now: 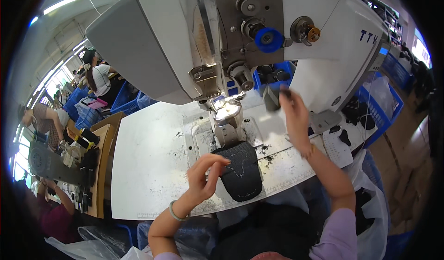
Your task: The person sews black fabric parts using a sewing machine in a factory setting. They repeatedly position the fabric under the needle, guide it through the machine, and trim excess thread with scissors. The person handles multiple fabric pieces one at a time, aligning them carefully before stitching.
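On the white sewing table lies a black padded fabric piece (240,174) with light outline stitching, its far end at the sewing machine's presser foot (227,133). My left hand (203,174) rests at its left edge, fingers stretched onto the fabric and thumb apart. To the right of the needle area, my right hand (296,119) is raised above the table. Its fingers are closed on a small dark grey fabric piece (271,99), blurred a little by motion. A lamp lights the needle area brightly, and glare hides the needle.
The large white sewing machine (319,66) arches over the table (148,167). Black lint and scraps lie on the tabletop. Blue crates (381,107) stand at the right and behind. Another machine (55,163) and several people are at the left.
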A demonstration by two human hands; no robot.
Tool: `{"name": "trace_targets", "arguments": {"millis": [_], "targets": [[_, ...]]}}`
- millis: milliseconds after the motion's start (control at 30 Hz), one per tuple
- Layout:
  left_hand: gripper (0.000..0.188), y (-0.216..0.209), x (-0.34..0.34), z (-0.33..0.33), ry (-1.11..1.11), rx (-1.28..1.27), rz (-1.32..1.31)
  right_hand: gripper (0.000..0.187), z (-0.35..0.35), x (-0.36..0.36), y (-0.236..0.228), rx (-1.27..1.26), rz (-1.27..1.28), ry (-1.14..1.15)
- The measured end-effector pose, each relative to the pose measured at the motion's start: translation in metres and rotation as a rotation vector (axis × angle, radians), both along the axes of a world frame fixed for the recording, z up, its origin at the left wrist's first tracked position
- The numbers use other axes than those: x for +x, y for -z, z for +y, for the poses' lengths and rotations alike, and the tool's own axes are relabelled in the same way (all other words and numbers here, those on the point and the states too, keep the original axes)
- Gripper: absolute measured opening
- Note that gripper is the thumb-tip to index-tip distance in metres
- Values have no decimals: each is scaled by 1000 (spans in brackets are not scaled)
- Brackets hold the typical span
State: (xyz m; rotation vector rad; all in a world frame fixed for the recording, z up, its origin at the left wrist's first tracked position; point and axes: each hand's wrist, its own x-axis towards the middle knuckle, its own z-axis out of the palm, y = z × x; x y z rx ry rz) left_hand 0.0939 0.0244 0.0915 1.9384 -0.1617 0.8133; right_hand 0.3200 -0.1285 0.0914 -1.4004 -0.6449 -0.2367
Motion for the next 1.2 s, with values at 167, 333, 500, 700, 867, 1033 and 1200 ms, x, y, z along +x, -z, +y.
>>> {"name": "trace_targets", "arguments": {"millis": [167, 333, 500, 700, 867, 1033, 1200], "targets": [[30, -35, 45, -31, 416, -935, 639, 38, -83, -70, 15, -737, -1055, -303], [37, -55, 70, -28, 389, -523, 716, 45, -83, -61, 18, -527, -1095, -129], [40, -58, 88, -37, 342, -334, 819, 47, -87, -45, 18, -430, -976, -89], [36, -28, 106, -29, 262, -385, 859, 34, -91, -41, 1, -535, -659, -350], [32, -28, 117, -43, 182, -243, 817, 18, -81, -31, -1, -650, -819, -302], [29, -24, 123, -43, 170, -138, 774, 12, -80, -26, 3, -828, -1173, -121], [18, -32, 124, -42, 112, -457, 713, 12, -101, -24, 16, -851, -1207, -82]]}}
